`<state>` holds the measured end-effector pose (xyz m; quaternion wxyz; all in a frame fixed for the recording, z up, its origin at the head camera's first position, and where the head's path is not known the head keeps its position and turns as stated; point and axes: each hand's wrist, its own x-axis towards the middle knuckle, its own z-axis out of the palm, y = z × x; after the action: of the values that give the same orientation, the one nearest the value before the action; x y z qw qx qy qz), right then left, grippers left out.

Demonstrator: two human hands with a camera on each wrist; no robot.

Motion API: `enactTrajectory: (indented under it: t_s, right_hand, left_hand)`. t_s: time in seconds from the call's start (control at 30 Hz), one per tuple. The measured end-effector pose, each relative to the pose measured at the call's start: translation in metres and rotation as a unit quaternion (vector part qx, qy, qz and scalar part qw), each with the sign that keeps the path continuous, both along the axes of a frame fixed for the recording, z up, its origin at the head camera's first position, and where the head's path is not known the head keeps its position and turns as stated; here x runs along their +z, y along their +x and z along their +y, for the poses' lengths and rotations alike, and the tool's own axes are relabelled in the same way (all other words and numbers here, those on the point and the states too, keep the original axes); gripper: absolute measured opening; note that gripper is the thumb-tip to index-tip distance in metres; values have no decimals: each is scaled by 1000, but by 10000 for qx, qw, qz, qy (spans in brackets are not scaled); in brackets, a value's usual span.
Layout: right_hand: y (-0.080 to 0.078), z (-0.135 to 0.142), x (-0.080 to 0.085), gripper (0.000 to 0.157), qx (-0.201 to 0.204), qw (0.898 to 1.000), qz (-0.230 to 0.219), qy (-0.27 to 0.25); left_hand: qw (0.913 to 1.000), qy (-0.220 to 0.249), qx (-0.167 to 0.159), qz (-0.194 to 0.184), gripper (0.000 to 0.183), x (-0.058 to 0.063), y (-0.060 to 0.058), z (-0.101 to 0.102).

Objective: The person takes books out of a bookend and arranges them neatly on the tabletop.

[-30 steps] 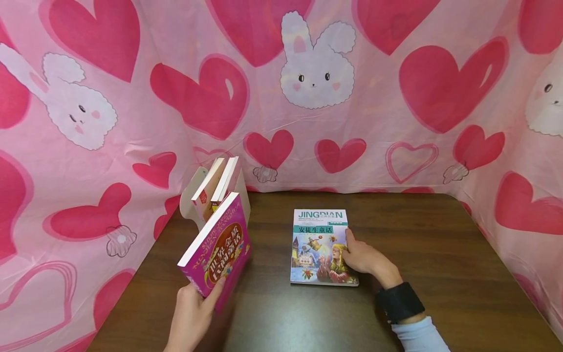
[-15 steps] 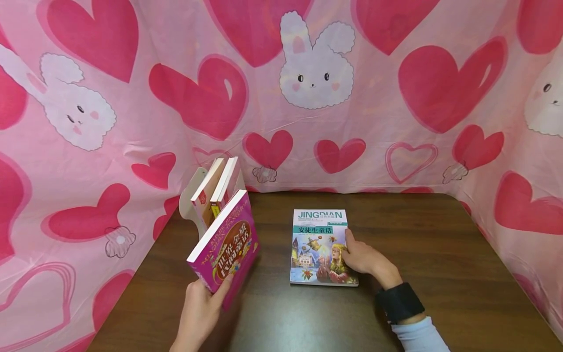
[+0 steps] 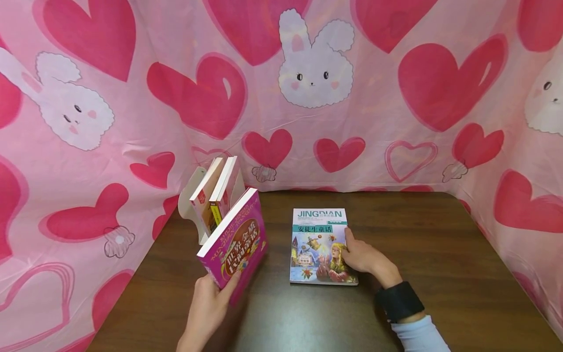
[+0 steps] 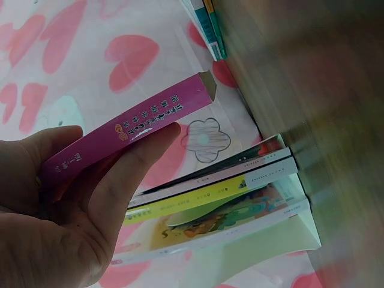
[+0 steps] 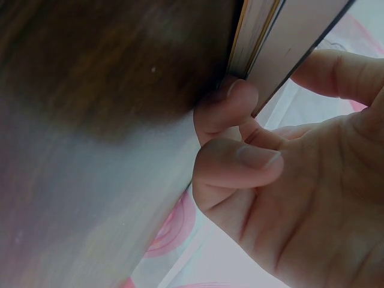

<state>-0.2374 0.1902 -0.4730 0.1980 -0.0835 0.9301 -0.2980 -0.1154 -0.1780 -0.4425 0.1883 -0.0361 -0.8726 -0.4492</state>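
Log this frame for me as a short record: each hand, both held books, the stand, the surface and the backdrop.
left hand: grips magenta book, thumb on its front cover
magenta book: tilted, in front of the bookstand
right hand: pinches JINGDIAN book at its right edge
JINGDIAN book: cover up on the table
bookstand: pale, at the table's far left, at least two standing books
table: dark wood grain
backdrop: pink cloth, hearts and rabbits
right wrist: black band
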Motion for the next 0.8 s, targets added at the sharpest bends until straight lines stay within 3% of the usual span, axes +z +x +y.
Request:
enactTrajectory:
  t_s: [0.27, 0.8]
  right_hand:
    - [-3, 0, 0, 81, 96, 9998, 164, 64]
    - [-1, 0, 2, 79, 146, 9993, 255, 225]
  left_hand:
    - [9994, 144, -103, -303, 31, 7, -6, 3]
    - [9972, 255, -264, -649, 37, 7, -10, 6]
